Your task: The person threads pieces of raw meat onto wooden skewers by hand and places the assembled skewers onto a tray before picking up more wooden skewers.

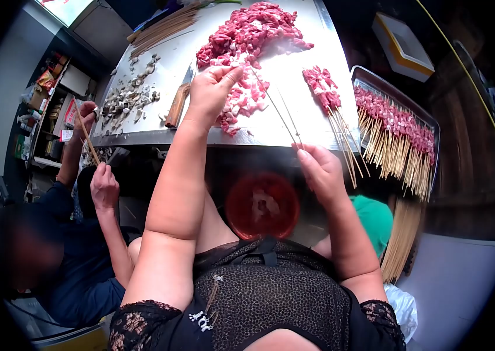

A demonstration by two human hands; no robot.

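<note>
The right grip (320, 169) pinches a skewer (297, 134) near frame centre; the left grip (212, 90) is at the meat (253, 35), upper centre, its hold unclear, so I cannot tell; a misaimed push could prick it; the nearby knife (177, 105) could nick it.

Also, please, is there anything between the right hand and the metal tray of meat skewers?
Yes. Between the right hand and the metal tray, a small group of loaded skewers lies on the white table, with their ends reaching past its edge.
</note>
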